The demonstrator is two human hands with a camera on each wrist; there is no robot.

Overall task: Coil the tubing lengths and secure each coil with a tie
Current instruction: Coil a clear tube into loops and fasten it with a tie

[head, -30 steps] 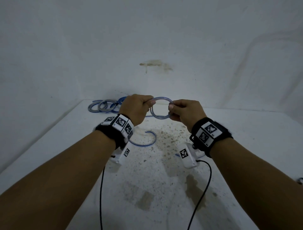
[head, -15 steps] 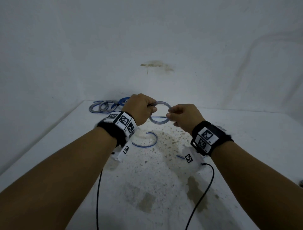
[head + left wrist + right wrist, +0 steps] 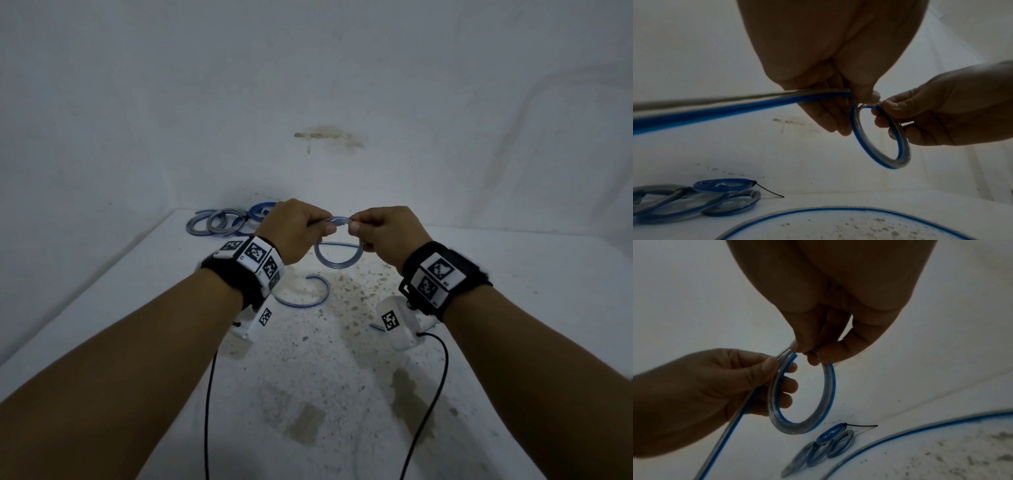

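Both hands pinch the tubing loop (image 3: 337,255) at its top: left hand (image 3: 295,230) feeding the free length (image 3: 719,105) from its left, right hand (image 3: 387,233) opposite.

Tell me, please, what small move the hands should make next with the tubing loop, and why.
Probably feed the loose tail through the left hand and lay another turn onto the tubing loop. The right hand pinches the loop at its top, only a turn or so is formed, a long tail trails away, and no tie is on it yet.
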